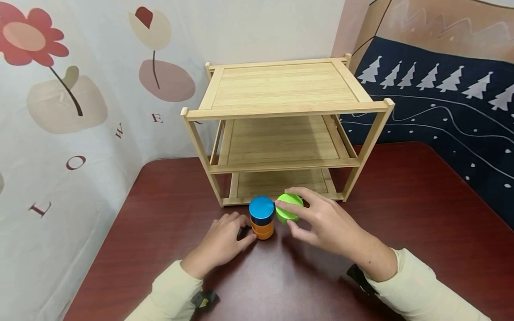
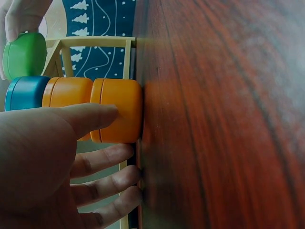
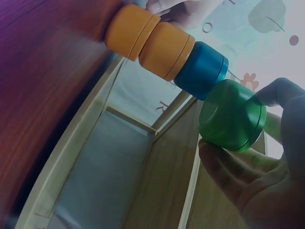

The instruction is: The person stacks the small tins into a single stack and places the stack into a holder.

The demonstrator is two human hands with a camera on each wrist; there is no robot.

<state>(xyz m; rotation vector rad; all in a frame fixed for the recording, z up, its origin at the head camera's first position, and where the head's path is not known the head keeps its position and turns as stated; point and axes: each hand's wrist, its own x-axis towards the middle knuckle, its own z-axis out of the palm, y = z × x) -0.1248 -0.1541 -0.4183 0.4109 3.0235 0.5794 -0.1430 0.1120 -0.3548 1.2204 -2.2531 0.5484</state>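
Observation:
Three small round lidded jars stand stacked on the table: a lower orange jar (image 2: 123, 93), an upper orange jar (image 3: 167, 50) and a blue jar (image 1: 262, 210) on top. Low on the stack, my left hand (image 1: 221, 240) holds the lower orange jar, its thumb along one side and its other fingers loosely bent near the tabletop. My right hand (image 1: 327, 223) grips a green jar (image 3: 229, 114) between thumb and fingers. That green jar is raised off the table, tilted, close to the right of the blue jar.
Right behind the stack stands a light wooden three-tier shelf (image 1: 285, 109) on the dark red table (image 1: 168, 191). A flower-print cloth (image 1: 108, 102) hangs at the back left, a navy cloth with white trees (image 1: 441, 107) at the back right.

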